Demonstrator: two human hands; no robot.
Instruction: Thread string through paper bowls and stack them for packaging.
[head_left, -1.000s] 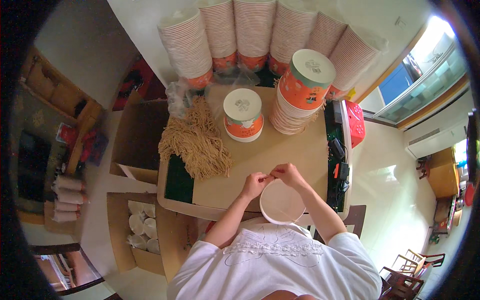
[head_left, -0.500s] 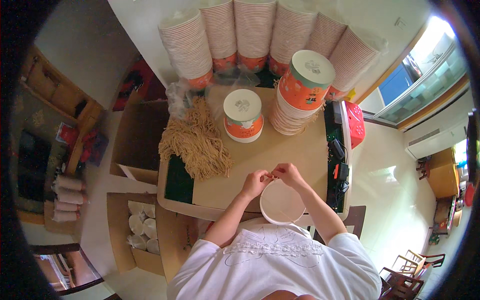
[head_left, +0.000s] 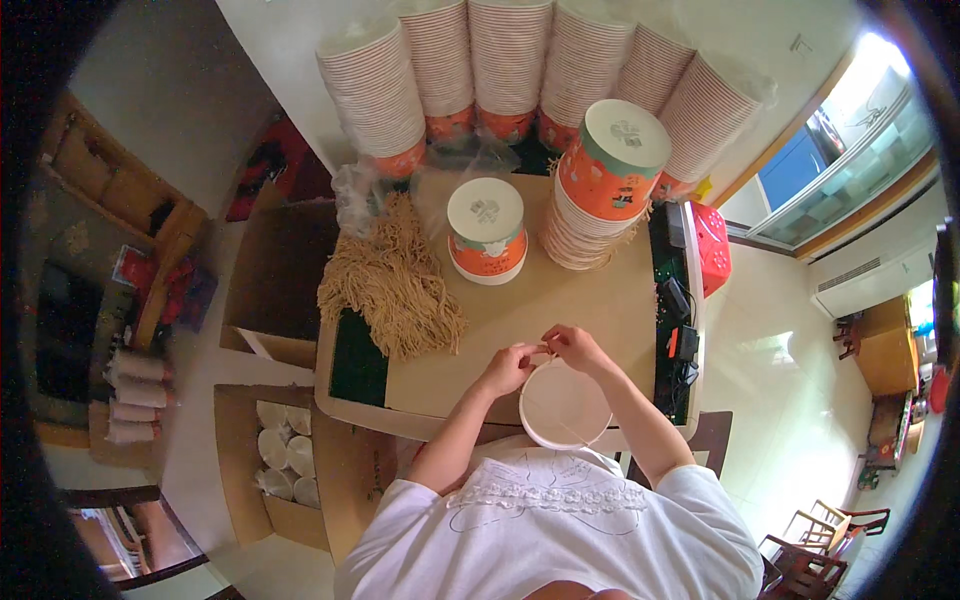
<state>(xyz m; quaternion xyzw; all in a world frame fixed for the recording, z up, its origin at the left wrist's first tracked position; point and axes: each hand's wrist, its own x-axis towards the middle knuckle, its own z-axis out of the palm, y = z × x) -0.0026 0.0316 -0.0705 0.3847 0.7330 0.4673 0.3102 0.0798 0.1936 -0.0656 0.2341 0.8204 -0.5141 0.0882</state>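
A white paper bucket (head_left: 565,405) stands at the table's near edge against my body, its open mouth facing up. A thin tan cord (head_left: 577,432) shows inside it. At the bucket's far rim my left hand (head_left: 508,370) and my right hand (head_left: 578,352) meet, fingertips pinched close together. A short bit of tan cord seems to be between them, partly hidden by the fingers. Beyond, to the left, lies a heap of tan cords (head_left: 390,285). An upturned orange and white paper bucket (head_left: 487,232) stands beside the heap.
Several tall wrapped stacks of paper buckets (head_left: 510,65) line the back. A shorter stack (head_left: 615,185) stands in front of them at right. A black charger (head_left: 683,343) with cables lies along the right edge, near a red basket (head_left: 710,250). An open carton (head_left: 285,455) of wrapped stacks sits lower left.
My hands remain at the far rim of the bucket. The left fingers have straightened a little toward the right fingertips, and the cord inside the bucket has shifted slightly.
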